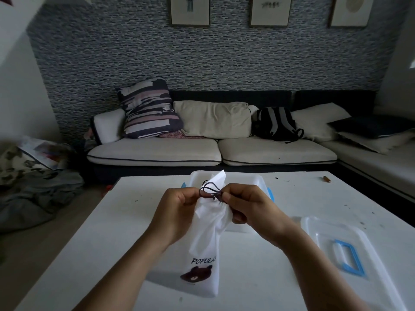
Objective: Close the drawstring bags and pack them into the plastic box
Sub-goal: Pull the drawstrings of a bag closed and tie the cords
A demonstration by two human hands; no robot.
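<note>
A white drawstring bag (203,250) with a bear print and the word POPULAR stands on the white table (107,243), its neck gathered. My left hand (177,212) pinches the dark drawstring (211,190) and the neck from the left. My right hand (249,207) pinches the cord from the right at the gathered top. Behind my hands sits the clear plastic box (242,179) with blue clips, mostly hidden by the hands and the bag.
The box's clear lid (350,250) with a blue handle lies flat at the right of the table. A small brown object (326,179) lies at the far right edge. A sofa with cushions and a backpack stands behind the table.
</note>
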